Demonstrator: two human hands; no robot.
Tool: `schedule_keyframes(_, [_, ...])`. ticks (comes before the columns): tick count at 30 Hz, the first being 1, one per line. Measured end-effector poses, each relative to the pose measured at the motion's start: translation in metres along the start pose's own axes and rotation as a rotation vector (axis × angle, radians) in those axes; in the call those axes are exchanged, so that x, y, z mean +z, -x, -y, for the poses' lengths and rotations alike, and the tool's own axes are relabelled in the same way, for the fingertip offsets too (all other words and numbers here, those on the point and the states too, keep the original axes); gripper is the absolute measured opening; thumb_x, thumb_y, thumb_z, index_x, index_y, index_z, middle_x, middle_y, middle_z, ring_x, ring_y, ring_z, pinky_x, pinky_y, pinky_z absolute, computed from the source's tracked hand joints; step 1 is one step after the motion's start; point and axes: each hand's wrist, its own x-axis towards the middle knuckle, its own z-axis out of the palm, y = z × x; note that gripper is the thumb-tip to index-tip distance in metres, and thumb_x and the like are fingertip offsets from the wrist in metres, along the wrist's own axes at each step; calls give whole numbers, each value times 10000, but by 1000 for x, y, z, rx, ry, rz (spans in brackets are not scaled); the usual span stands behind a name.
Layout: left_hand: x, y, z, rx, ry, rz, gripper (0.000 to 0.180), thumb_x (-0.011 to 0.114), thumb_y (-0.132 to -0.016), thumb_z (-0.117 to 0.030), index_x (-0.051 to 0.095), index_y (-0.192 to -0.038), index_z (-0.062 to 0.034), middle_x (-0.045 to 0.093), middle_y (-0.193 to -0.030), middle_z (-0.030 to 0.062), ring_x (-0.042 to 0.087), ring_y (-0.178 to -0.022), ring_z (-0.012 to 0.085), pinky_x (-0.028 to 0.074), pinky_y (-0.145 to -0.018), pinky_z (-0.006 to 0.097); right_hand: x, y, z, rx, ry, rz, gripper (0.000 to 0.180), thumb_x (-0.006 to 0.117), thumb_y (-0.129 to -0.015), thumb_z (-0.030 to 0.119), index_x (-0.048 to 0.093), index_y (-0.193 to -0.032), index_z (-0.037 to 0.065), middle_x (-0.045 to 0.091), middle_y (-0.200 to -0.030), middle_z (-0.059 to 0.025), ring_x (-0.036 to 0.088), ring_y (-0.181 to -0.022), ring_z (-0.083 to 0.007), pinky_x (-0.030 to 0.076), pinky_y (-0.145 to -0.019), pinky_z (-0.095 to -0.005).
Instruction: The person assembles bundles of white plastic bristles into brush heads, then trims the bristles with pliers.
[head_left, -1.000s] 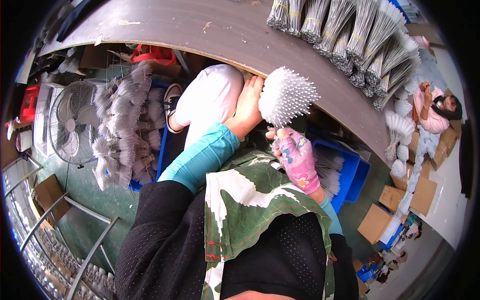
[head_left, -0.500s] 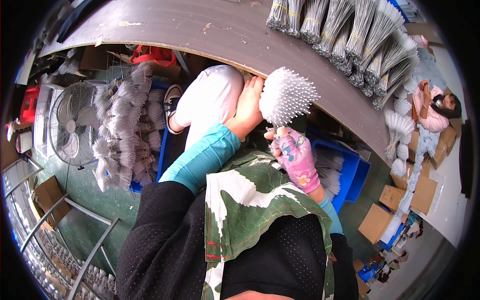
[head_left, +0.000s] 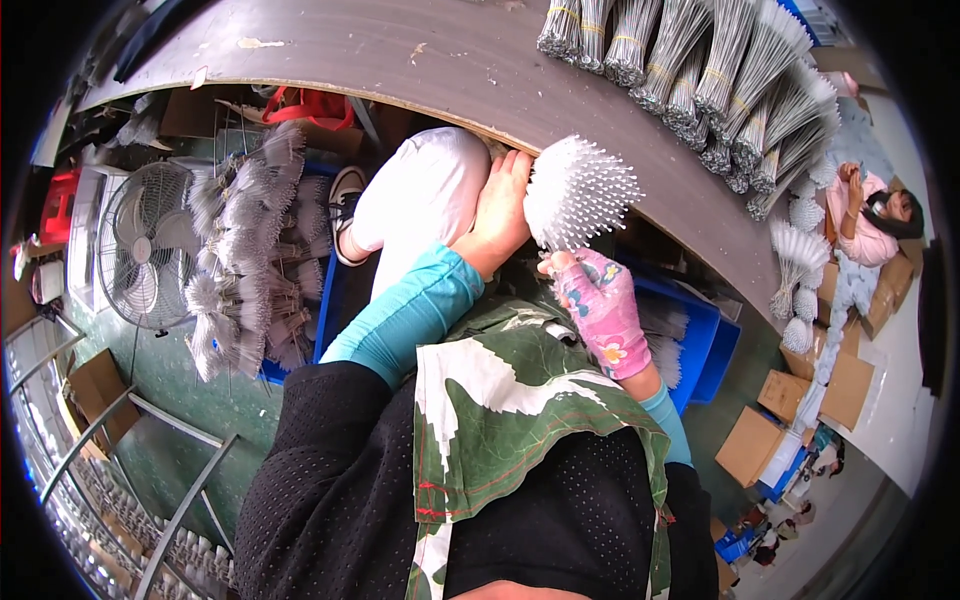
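Observation:
A bundle of thin white-tipped brushes [head_left: 582,192] faces up at the table's front edge, its many pale ends fanned into a dome. Its stems are mostly hidden beneath. My left hand [head_left: 497,215], bare below a teal sleeve, is closed against the bundle's left side, fingers pointing toward the table. Just under the dome, my right hand [head_left: 600,305] wears a pink flowered fingerless glove. Its fingers are curled and pressed together near the stems; what lies between them is too small to make out.
Wire-stemmed bundles [head_left: 690,80] lie on the brown table [head_left: 400,60]. Blue bins [head_left: 705,345] stand below right. More brush bundles [head_left: 245,240] and a floor fan [head_left: 145,245] are at left, a metal frame [head_left: 190,500] lower left. Another person [head_left: 868,215] sits at far right, near cardboard boxes [head_left: 750,440].
The bundle and my left hand have shifted slightly right. My right hand has turned a little and moved slightly to the right, its fingers still curled.

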Motion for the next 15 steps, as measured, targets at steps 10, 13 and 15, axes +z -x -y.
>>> schedule_keyframes(10, [2, -4, 3, -3, 11, 19, 433, 614, -714, -114, 454, -1098, 8, 502, -1073, 225, 465, -1007, 405, 414, -848, 459, -9, 7, 2, 29, -130, 88, 299, 498, -954, 265, 628, -964, -4, 517, -683, 39, 435, -595, -24, 363, -536, -178])
schedule_keyframes(13, [4, -3, 7, 8, 15, 4, 447, 619, -706, -109, 450, -1104, 3, 500, -1077, 224, 460, -1018, 407, 412, -850, 459, -13, 13, 10, 93, -81, 120, 303, 490, -957, 264, 626, -980, -6, 534, -703, 33, 445, -616, -27, 377, -552, -183])
schedule_keyframes(15, [5, -3, 8, 53, 75, -39, 416, 613, -711, -114, 465, -1085, -6, 505, -1063, 221, 469, -1012, 407, 414, -848, 455, -16, 17, 12, 72, -75, 192, 308, 475, -963, 262, 616, -1016, -6, 549, -739, 30, 452, -642, -28, 386, -563, -184])
